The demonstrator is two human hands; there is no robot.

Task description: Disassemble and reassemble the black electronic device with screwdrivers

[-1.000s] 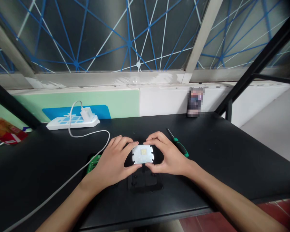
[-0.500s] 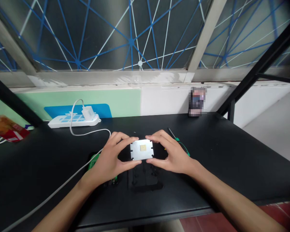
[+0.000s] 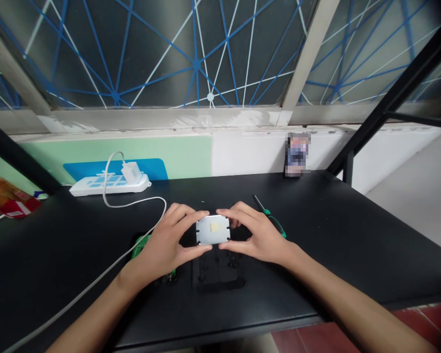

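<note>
Between my two hands is a small silvery metal plate [image 3: 204,236] with notched edges and a pale yellow square pad [image 3: 214,227] on its face. My left hand [image 3: 169,238] pinches it by the top and bottom edges at the left end. At the right end my right hand [image 3: 259,230] grips it the same way. The plate is held up above the black table, its padded face towards me. Partly hidden behind my left hand and wrist lies a green circuit board [image 3: 139,246]. A screwdriver with a green handle [image 3: 277,225] lies just beyond my right hand.
A white power strip [image 3: 95,185] with a plugged-in charger [image 3: 131,172] stands at the back left; its white cable [image 3: 91,289] runs behind my left arm. A phone-like object [image 3: 297,156], blurred out, leans on the wall. A red and orange packet [image 3: 11,197] lies far left.
The view has shifted slightly, so most things sit a little further left. Both hands still hold the plate, and more of the screwdriver's green handle shows beside my right hand.
</note>
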